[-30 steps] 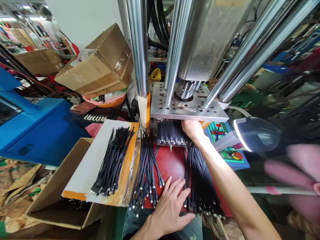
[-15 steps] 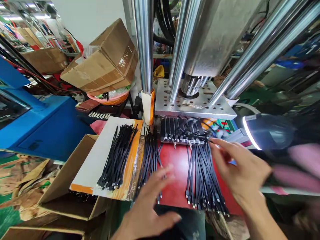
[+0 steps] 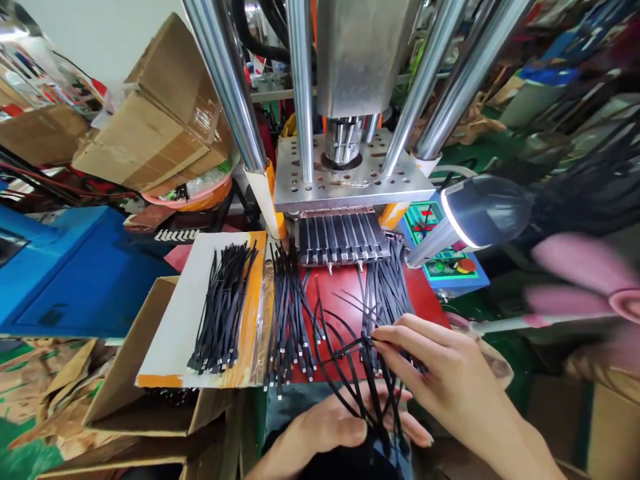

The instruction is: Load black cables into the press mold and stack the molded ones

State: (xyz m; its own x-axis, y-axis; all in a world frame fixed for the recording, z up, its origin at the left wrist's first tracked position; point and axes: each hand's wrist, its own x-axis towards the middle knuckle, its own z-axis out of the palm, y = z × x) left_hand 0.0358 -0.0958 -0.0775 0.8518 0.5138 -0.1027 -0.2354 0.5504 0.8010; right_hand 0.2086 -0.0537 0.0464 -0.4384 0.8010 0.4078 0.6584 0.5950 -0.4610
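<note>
My right hand (image 3: pixel 445 373) pinches a bunch of thin black cables (image 3: pixel 376 383) near a dark crosspiece that joins them. They hang at the front edge of the red work surface (image 3: pixel 345 303), loose ends fanning upward. Below, my left hand (image 3: pixel 330 427) is cupped behind the cables' lower part, thumb in front and fingers stretched out. Whether it grips them cannot be told. Just beyond lies a metal mould (image 3: pixel 345 243) with parallel dark slots, under the raised steel plate (image 3: pixel 355 190) of a press.
Black cables with metal plugs lie in a pile (image 3: pixel 225 307) on a white board (image 3: pixel 170 333), another pile (image 3: pixel 290 307) beside it. A lamp (image 3: pixel 480 210), a blue control box (image 3: pixel 450 270) and a spinning pink fan (image 3: pixel 585 273) stand right. Cardboard boxes (image 3: pixel 135 360) sit lower left.
My right hand has drawn the joined cables off the mould and towards me. My left hand has moved right, under them. The mould's slots now show uncovered, and the view has shifted.
</note>
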